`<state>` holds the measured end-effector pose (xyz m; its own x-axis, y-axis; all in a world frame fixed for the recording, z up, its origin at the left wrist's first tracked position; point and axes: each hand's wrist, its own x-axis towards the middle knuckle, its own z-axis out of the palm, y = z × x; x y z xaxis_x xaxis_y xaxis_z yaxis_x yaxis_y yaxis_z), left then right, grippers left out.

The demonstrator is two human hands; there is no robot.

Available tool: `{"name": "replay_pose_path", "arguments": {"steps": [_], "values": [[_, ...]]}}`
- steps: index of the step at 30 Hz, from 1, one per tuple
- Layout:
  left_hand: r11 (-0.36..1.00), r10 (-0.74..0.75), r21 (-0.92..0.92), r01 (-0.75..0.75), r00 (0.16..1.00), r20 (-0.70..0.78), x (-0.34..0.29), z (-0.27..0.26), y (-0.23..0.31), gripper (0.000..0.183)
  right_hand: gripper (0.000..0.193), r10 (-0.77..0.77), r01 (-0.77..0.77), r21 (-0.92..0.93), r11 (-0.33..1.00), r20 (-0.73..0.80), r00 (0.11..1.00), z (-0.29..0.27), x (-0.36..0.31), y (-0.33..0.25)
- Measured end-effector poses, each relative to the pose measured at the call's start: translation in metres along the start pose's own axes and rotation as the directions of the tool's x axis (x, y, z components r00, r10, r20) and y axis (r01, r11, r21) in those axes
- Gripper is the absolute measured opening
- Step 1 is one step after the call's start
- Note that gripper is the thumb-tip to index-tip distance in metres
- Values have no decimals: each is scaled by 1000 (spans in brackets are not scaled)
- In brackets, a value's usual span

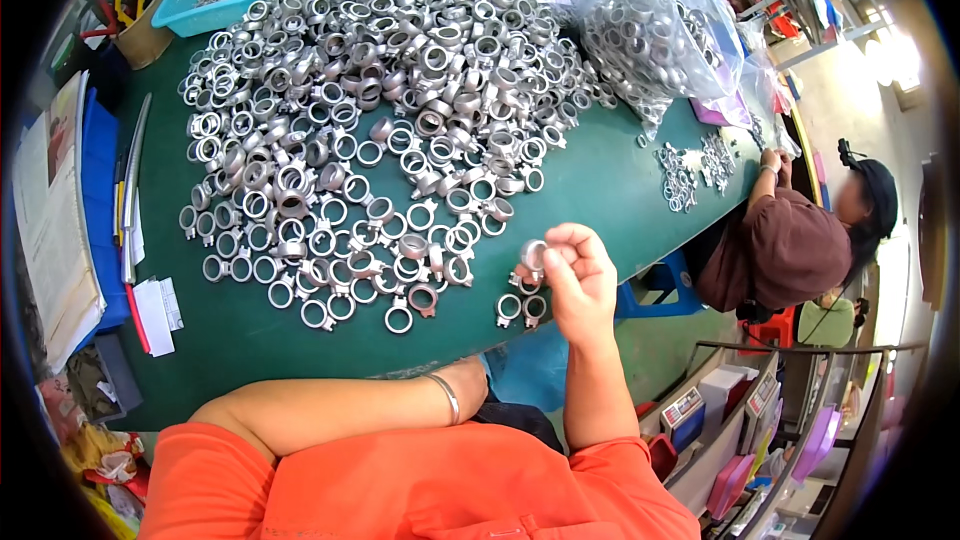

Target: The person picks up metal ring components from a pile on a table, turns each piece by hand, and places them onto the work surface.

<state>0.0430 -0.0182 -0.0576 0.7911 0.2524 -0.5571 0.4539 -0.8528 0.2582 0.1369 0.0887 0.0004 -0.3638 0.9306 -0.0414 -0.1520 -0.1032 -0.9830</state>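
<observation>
My right hand (580,275) is raised over the near right part of the table, thumb and fingers pinching a small silver metal ring fitting (533,256). Just below it, a few similar ring fittings (509,308) lie on the green tabletop. My left forearm rests along the table's near edge. At its end my left hand (465,382) hangs by the edge, its fingers hidden from view. A big heap of silver metal ring fittings with small lugs (400,70) spreads over the table ahead, thinning out toward me.
A turquoise bin (180,20) of small parts stands far left. Clear plastic bags of ring fittings (660,30) sit far right. Papers (158,315) and a blue tray (98,210) line the left side. A co-worker (790,240) in brown sits right, near smaller parts (690,175).
</observation>
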Motion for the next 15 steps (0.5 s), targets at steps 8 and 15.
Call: {"name": "replay_pose_path", "arguments": {"steps": [8,15], "values": [[995,64,69,-72,991,115,-8,-12,-4,34,23,257,-277,424,862,105,961,-18,3,-3],[990,-76,-116,77,997,14,-3,3,-1,37,24,248,-275,361,891,120,961,-29,1,-9]]}}
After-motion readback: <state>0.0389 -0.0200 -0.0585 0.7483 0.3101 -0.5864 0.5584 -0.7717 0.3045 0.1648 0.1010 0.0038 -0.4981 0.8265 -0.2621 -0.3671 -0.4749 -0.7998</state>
